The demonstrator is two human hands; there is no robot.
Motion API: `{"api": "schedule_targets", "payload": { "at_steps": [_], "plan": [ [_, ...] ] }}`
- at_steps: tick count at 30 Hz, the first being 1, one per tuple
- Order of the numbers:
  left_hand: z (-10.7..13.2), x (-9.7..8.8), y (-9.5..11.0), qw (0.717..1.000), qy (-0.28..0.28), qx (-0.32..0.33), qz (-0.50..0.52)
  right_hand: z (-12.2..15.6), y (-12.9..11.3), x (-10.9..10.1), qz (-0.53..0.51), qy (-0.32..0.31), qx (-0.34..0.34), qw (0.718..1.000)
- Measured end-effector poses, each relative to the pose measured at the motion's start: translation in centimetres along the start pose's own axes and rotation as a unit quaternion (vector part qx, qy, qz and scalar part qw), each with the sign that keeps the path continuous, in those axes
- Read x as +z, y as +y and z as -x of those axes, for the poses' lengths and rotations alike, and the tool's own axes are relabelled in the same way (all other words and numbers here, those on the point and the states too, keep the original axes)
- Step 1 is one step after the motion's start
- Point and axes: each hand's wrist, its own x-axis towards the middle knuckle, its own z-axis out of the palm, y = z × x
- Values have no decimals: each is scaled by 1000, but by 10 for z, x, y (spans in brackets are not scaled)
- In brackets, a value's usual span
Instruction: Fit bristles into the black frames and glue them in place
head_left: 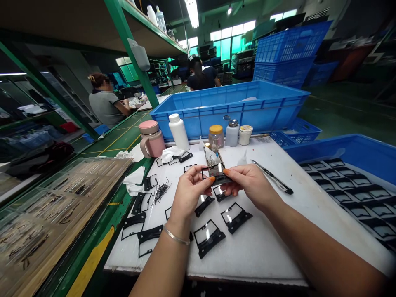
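My left hand (193, 186) and my right hand (247, 181) pinch opposite ends of a black-framed clear plastic panel (219, 178), raised above the white work surface (260, 255). Both thumbs press on its near edge. Beneath and around my hands lie several similar panels, among them one panel (208, 239) close to the front and another panel (235, 217) to its right. Left of my left hand is a small heap of thin black strips (161, 191). A black-and-silver utility knife (274, 177) lies to the right of my right hand.
Behind my hands stand a pink mug (154, 140), a white bottle (179, 133), a yellow-lidded jar (216, 137) and a pump bottle (232, 134). A large blue crate (210, 117) is behind them. At right, a blue bin (368, 152) holds rows of panels. Two people sit farther back.
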Motion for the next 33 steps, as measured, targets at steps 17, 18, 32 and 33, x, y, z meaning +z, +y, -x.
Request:
{"api": "schedule_targets", "payload": {
  "at_steps": [17, 18, 32, 33],
  "plan": [
    [6, -1, 3, 975, -173, -107, 92, 8, -12, -3, 10, -70, -111, 991],
    [7, -1, 4, 978, -170, -101, 71, 7, -12, -5, 23, -66, -106, 992],
    [6, 8, 0, 992, -82, 13, -93, 7, -15, -24, 383, 51, -230, 893],
    [6, 9, -1, 991, -89, 7, -98, 6, -15, -24, 393, 44, -240, 887]
  ]
}}
